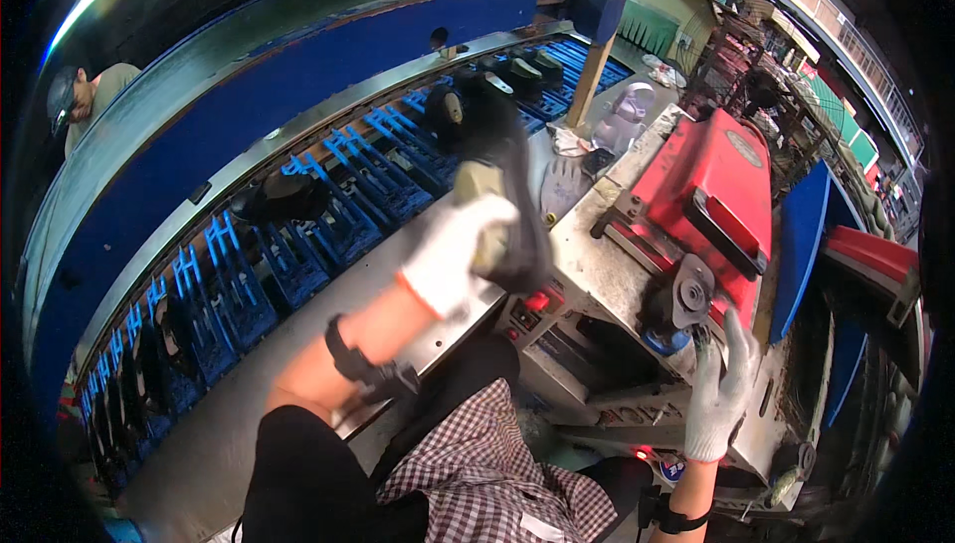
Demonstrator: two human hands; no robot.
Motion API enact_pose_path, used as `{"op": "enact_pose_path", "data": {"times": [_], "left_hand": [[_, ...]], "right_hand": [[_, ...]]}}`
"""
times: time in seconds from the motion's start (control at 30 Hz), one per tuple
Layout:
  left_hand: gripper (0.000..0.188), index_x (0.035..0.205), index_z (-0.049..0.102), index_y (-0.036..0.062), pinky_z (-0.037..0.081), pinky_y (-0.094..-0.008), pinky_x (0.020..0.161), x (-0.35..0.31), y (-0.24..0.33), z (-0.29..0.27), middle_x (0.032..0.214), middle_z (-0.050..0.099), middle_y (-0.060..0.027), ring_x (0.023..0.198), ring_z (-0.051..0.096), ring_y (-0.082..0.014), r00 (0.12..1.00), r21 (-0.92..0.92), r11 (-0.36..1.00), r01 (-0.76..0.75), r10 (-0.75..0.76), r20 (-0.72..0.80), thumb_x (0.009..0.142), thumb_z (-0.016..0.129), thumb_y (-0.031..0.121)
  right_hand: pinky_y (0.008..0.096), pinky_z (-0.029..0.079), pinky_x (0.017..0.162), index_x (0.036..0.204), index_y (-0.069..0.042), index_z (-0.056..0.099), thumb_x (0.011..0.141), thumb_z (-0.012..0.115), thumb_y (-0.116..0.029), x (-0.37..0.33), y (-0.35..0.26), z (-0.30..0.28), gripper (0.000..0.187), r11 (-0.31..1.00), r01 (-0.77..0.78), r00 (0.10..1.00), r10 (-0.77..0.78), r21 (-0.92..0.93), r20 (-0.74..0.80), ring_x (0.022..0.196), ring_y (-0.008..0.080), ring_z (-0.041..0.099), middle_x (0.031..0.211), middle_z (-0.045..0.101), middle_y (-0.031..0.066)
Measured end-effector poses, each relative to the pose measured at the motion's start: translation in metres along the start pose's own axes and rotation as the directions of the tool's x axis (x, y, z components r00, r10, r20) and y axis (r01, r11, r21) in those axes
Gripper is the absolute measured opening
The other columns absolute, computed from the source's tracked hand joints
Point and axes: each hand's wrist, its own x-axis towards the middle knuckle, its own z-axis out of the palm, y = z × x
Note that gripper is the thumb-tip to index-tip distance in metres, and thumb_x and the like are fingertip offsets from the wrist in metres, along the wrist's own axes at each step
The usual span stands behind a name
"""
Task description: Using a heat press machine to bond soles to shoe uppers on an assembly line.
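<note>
My left hand (448, 250), in a white work glove, is closed around a dark shoe (519, 220). Motion smears the shoe, and a pale yellow-green block like a shoe last shows in it. It is held in the air between the conveyor and the machine. Gloved too, my right hand (724, 389) has its fingers stretched out and holds nothing. Those fingertips are near a grey round pad (690, 291) at the front of a red-covered machine (718, 170). Whether they touch the machine cannot be made out.
A conveyor with blue slatted racks (343, 160) carries several dark shoes on my left, under a blue hood (298, 56). Beyond it stands another person (95, 105). A loose glove (565, 185) lies by the machine. Blue panels (804, 245) rise at the right.
</note>
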Motion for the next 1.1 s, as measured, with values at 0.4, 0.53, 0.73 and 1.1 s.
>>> {"op": "enact_pose_path", "data": {"times": [0.4, 0.53, 0.73, 1.1], "left_hand": [[0.077, 0.141, 0.049, -0.0068, 0.050, -0.0476, 0.102, 0.256, 0.081, -0.228, 0.133, 0.064, -0.0272, 0.121, 0.064, -0.0412, 0.693, 0.906, 0.415, -0.081, 0.677, -0.248, 0.075, 0.075, 0.026], [0.088, 0.159, 0.035, 0.0001, 0.039, -0.0485, 0.119, 0.255, 0.049, -0.257, 0.155, 0.049, -0.0302, 0.145, 0.047, -0.0441, 0.762, 0.923, 0.358, 0.137, 0.558, -0.330, 0.090, 0.069, 0.044], [0.083, 0.156, 0.045, 0.0091, 0.041, -0.0492, 0.116, 0.183, 0.063, -0.215, 0.147, 0.058, -0.0228, 0.140, 0.052, -0.0395, 0.602, 0.944, 0.158, 0.291, 0.737, -0.309, 0.090, 0.070, 0.052], [0.124, 0.169, 0.008, 0.0130, 0.026, -0.0553, 0.126, 0.163, 0.105, -0.324, 0.172, 0.022, -0.0210, 0.153, 0.033, -0.0407, 0.154, 0.232, 0.956, 0.177, 0.206, -0.966, 0.082, 0.080, 0.065]], "right_hand": [[0.0372, 0.049, 0.101, 0.119, 0.009, 0.068, 0.093, 0.056, 0.009, -0.014, 0.037, 0.023, 0.029, 0.994, -0.074, 0.996, 0.077, 0.078, -0.035, 0.108, 0.0271, 0.065, 0.114, 0.070, 0.0165], [0.0363, 0.049, 0.101, 0.119, 0.009, 0.067, 0.095, 0.056, 0.008, -0.015, 0.047, 0.026, 0.027, 0.995, -0.073, 0.997, 0.074, 0.074, -0.012, 0.109, 0.0263, 0.065, 0.117, 0.069, 0.0164], [0.0359, 0.050, 0.101, 0.124, 0.008, 0.066, 0.099, 0.056, 0.007, -0.016, 0.042, 0.024, 0.027, 0.994, -0.107, 0.992, 0.106, -0.001, -0.068, 0.107, 0.0243, 0.066, 0.118, 0.068, 0.0140], [0.0387, 0.055, 0.090, 0.112, 0.001, 0.071, 0.087, 0.066, 0.004, 0.001, 0.017, 0.010, 0.026, 0.996, -0.069, 0.997, 0.068, 0.054, 0.021, 0.097, 0.0323, 0.071, 0.106, 0.072, 0.0179]]}}
